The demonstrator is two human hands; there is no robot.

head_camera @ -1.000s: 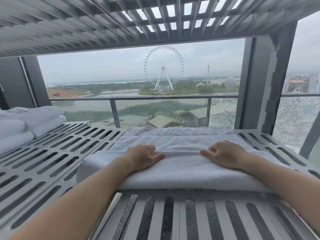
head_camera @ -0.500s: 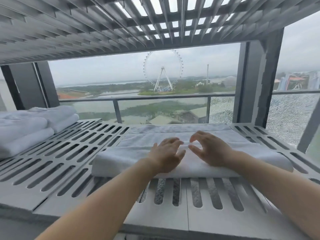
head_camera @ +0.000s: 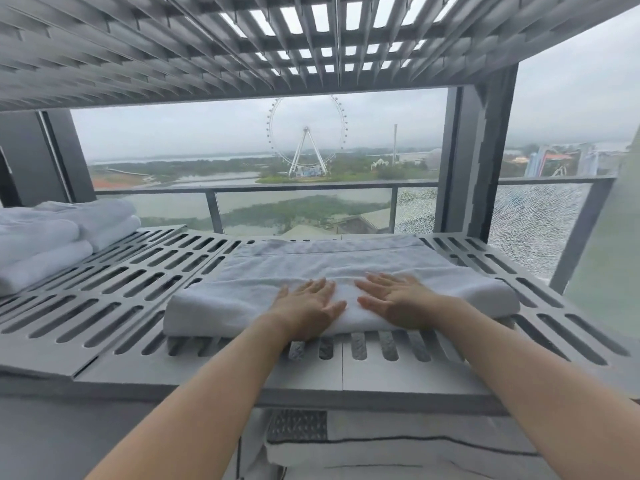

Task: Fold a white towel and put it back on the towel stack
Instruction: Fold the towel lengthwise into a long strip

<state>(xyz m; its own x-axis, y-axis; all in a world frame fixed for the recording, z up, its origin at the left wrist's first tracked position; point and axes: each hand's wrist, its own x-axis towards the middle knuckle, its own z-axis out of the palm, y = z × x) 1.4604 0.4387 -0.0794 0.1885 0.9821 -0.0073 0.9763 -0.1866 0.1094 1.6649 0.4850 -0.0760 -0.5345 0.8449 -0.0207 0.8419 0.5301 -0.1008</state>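
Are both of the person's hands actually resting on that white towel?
Touching. The head view shows the left hand and right hand lying flat, palms down, on the white towel, with no gap visible.

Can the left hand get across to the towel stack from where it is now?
Probably yes. The left hand lies flat on the white towel, holding nothing, and the slatted shelf between it and the towel stack looks bare.

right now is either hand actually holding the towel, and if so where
Nothing is gripped. The left hand and right hand lie flat, fingers spread, palms down on top of the folded white towel, near the middle of its front fold, side by side.
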